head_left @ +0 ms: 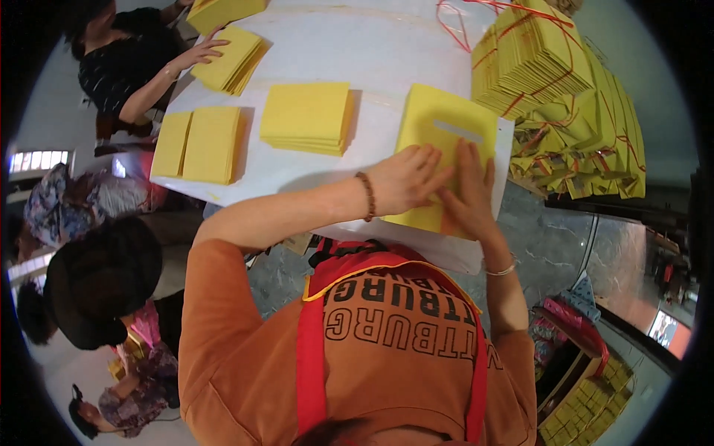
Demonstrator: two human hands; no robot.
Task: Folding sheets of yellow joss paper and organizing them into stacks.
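A yellow paper sheet or stack point(425, 111) with a pale grey strip across it lies at the near right of the white table point(312, 44). My left hand point(413, 178), a beaded bracelet at its wrist, rests on the sheet with fingers stretched out to the right. Beside it my right hand point(470, 186) lies on the sheet's right side, fingers extended toward the grey strip. Both hands look open, pressing on the paper. An orange patch point(449, 224) shows below them at the sheet's near edge. What lies under my palms is hidden.
Left of my hands sit a yellow paper stack point(306, 115) and two adjoining ones point(212, 145). A co-worker's hand point(201, 53) touches another stack point(232, 63). Bundles tied with red string point(532, 56) rise at the right. Other people sit at the left.
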